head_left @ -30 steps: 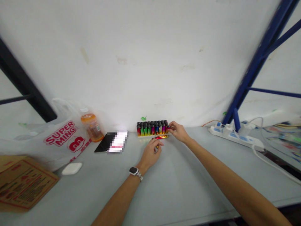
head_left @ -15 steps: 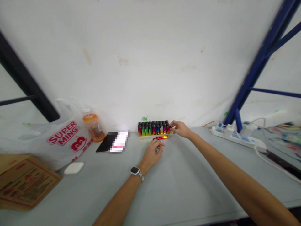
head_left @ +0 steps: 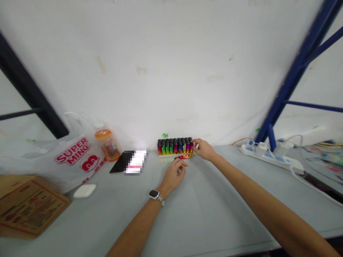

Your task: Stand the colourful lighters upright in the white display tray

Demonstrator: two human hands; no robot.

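Rows of lighters (head_left: 175, 145), with black tops and shiny rainbow-coloured bodies, stand upright in a low yellowish tray (head_left: 171, 154) against the wall. My right hand (head_left: 203, 148) is at the tray's right end, thumb and fingers pinched on the lighter (head_left: 191, 146) at the corner. One red-and-gold lighter (head_left: 185, 156) lies flat on the table just in front of the tray. Close before it is my left hand (head_left: 174, 174), its fingers curled around a gold-coloured lighter that is mostly hidden; only a small shiny part shows.
To the left are a tablet (head_left: 122, 162), an orange drink bottle (head_left: 107, 146), a plastic bag (head_left: 75, 157), a white case (head_left: 84, 191) and a cardboard box (head_left: 32, 207). A power strip (head_left: 270, 157) with cables lies right, beside a blue metal post (head_left: 292, 78).
My right hand has moved slightly left, and the lighter it held tilted outside the row now stands in line at the tray's right end. My left hand has barely moved.
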